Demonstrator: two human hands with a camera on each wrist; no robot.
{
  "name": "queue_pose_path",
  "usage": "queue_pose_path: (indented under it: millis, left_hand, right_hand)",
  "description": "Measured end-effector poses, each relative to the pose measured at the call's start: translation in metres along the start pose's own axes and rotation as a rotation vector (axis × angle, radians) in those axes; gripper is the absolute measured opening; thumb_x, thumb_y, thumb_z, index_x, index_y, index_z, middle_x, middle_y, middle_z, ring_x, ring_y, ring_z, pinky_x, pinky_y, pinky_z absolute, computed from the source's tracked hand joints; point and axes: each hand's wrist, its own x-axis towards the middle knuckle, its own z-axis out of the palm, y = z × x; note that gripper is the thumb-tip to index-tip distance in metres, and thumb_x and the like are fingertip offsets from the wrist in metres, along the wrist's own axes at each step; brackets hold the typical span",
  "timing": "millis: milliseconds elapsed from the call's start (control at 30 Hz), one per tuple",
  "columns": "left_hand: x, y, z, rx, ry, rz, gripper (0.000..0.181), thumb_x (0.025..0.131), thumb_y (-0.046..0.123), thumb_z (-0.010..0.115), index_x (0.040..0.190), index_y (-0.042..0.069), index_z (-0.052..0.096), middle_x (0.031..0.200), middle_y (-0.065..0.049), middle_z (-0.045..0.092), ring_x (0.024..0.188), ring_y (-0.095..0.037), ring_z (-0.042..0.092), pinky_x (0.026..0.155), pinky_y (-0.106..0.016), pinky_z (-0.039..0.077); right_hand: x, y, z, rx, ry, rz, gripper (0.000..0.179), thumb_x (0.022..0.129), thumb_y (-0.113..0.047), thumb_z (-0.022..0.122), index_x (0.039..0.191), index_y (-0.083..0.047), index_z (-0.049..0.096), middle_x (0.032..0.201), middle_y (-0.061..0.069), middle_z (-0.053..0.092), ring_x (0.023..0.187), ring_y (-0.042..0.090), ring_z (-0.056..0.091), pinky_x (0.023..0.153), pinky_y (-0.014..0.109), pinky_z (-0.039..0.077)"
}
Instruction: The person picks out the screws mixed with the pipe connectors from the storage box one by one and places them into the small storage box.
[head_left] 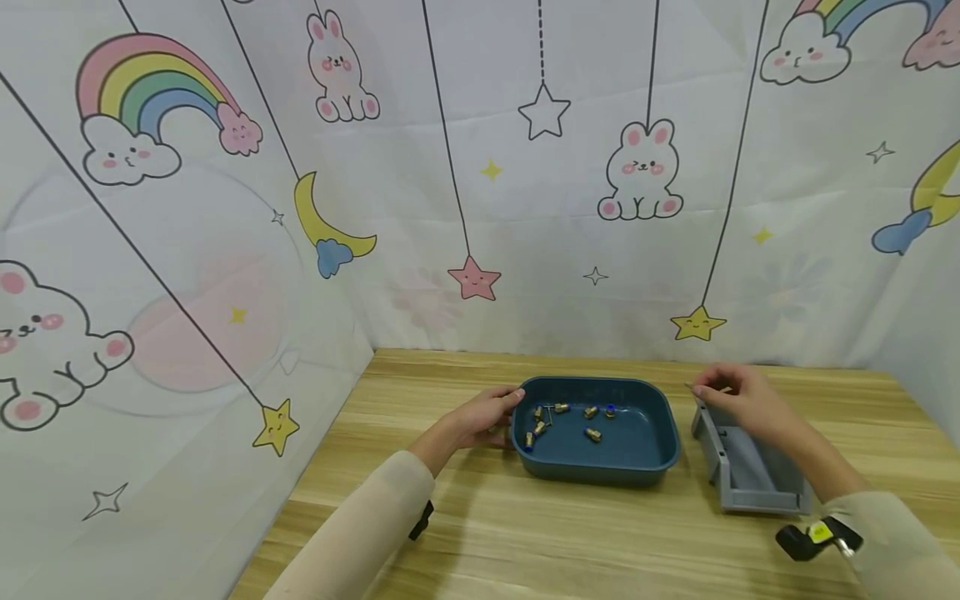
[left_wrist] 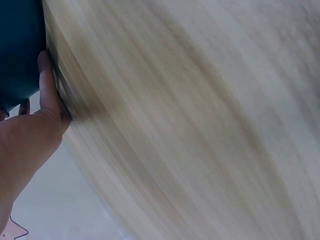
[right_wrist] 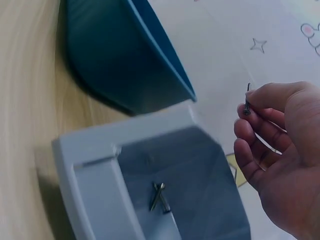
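Observation:
A teal plastic tray sits on the table with several brass fittings and thin screws in it. My left hand grips its left end, thumb at the rim and fingers against the outer wall. At the right, my right hand is raised above the far end of a grey bin. In the right wrist view, a small dark screw is pinched between thumb and index finger. Inside the bin, a couple of crossed screws lie on the bottom.
The grey bin stands just right of the teal tray, with a narrow strip of table between them. Under both is a wood-grain table. A white curtain with cartoon prints hangs behind the table and along its left side.

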Motion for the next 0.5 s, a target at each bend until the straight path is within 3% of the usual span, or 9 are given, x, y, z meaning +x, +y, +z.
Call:
queue_pose_path:
  millis: [500]
  left_hand:
    - [-0.001, 0.001, 0.000, 0.031, 0.014, -0.004, 0.060, 0.114, 0.041, 0.051, 0.164, 0.011, 0.038, 0.154, -0.016, 0.050, 0.133, -0.032, 0.054, 0.093, -0.048, 0.060]
  right_hand:
    - [-0.014, 0.021, -0.016, -0.063, 0.025, 0.053, 0.015, 0.106, -0.013, 0.068, 0.111, 0.001, 0.073, 0.102, 0.011, 0.071, 0.082, 0.008, 0.058, 0.066, 0.024, 0.051]
